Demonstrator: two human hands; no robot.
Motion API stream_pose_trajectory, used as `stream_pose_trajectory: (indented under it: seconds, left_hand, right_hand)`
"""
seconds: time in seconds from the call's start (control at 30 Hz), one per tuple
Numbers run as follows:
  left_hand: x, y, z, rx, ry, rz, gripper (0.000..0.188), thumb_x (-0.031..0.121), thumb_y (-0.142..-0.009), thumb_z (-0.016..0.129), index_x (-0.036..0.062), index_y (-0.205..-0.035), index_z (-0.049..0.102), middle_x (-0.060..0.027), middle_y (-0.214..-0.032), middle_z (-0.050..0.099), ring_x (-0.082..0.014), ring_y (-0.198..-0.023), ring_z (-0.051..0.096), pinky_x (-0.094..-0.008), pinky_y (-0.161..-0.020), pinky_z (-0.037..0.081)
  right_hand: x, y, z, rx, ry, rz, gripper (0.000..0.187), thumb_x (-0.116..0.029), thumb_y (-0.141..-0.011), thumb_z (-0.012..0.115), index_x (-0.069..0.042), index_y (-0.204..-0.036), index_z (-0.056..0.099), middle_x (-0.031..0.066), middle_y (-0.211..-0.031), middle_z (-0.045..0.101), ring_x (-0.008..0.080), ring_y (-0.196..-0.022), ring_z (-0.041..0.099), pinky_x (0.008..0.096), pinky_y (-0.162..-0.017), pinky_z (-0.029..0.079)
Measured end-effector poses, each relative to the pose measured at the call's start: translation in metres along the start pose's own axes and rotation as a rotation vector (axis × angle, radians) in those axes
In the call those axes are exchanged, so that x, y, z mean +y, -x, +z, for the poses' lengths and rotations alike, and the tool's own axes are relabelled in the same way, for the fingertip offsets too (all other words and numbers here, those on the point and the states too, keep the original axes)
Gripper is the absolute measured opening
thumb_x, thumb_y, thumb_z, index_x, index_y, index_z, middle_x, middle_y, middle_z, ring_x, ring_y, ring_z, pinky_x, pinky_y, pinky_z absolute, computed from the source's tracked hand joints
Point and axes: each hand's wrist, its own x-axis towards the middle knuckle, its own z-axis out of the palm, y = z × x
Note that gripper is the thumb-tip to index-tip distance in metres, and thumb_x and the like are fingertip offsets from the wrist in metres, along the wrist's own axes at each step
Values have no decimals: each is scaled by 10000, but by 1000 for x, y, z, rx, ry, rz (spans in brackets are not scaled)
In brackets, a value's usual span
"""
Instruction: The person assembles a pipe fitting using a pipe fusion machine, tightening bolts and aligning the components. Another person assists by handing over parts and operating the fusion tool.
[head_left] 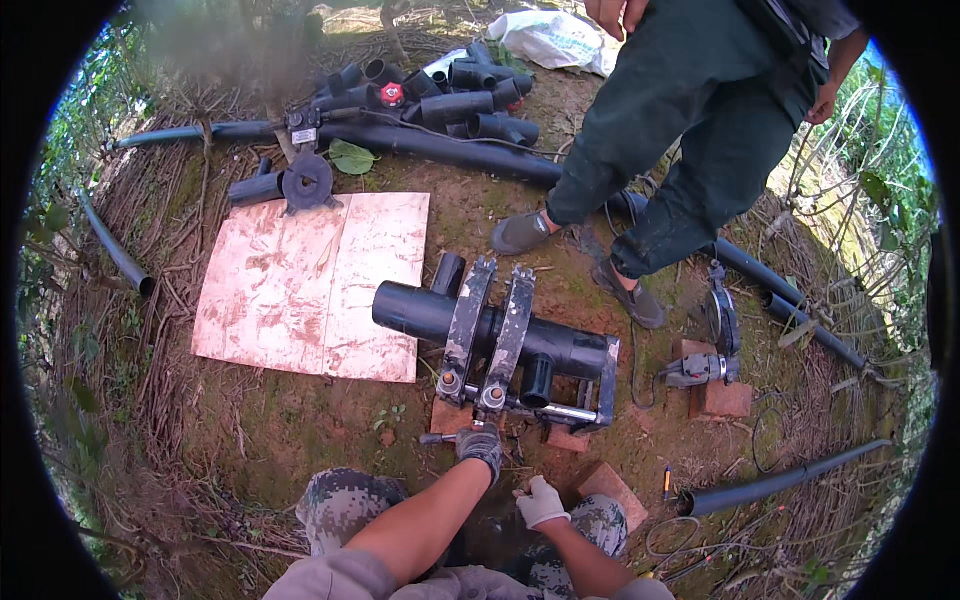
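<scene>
In front of me a pipe-clamping frame [607, 380] holds black plastic pipe fittings end to end. Two scuffed metal clamps [462, 335] ring the pipe, one on each side of the joint. A branched fitting [408, 308] points left, and a second one [570, 347] lies to the right. My left hand [478, 447], in a grey glove, is closed around a lever [437, 438] at the near side of the clamps. My right hand [542, 502], in a white glove, is by my right knee with its fingers curled; anything inside them is hidden.
A stained board [310, 285] lies left, with a round dark heating plate [308, 182] at its far edge. Black fittings [450, 105] are piled behind. Another person [690, 110] stands at far right. A power tool [705, 368] sits on bricks [722, 401]; pipes [785, 482] and cables lie right.
</scene>
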Motion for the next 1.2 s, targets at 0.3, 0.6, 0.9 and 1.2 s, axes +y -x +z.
stream_pose_trajectory:
  seconds: [0.3, 0.6, 0.9, 1.2]
  left_hand:
    - [7, -27, -9, -83, 27, -102, 266, 389, -945, 566, 144, -1043, 539, -206, -741, 613, -363, -529, 592, -520, -463, 450]
    - [-2, -134, -31, -180, -96, -199, 378, 476, -957, 551, 106, -1032, 572, -231, -746, 637, -398, -525, 603, -556, -457, 482]
    - [34, -65, -52, -330, 134, -178, 370, 493, -988, 593, 161, -869, 482, -83, -590, 454, -252, -425, 416, -392, -397, 321]
    - [73, 31, -38, -115, 63, -239, 375, 447, -972, 566, 80, -894, 551, -177, -611, 579, -335, -441, 544, -486, -397, 416]
  right_hand:
    - [-25, 2, -66, -428, 429, -60, 334, -236, -905, 655, -13, -1153, 642, 274, -1194, 663, 449, -1163, 627, 506, -970, 511]
    - [18, -25, 46, -477, 227, 74, 382, -268, -850, 672, -3, -1120, 725, 245, -1112, 734, 408, -1052, 711, 483, -845, 553]
    - [-13, 19, 3, -260, -15, 182, 377, -251, -906, 583, 17, -1144, 698, 289, -1114, 714, 418, -1081, 694, 479, -895, 547]
    - [-40, 16, -60, 138, -243, 34, 453, -307, -883, 787, 7, -1132, 575, 254, -1034, 714, 439, -987, 684, 472, -837, 527]
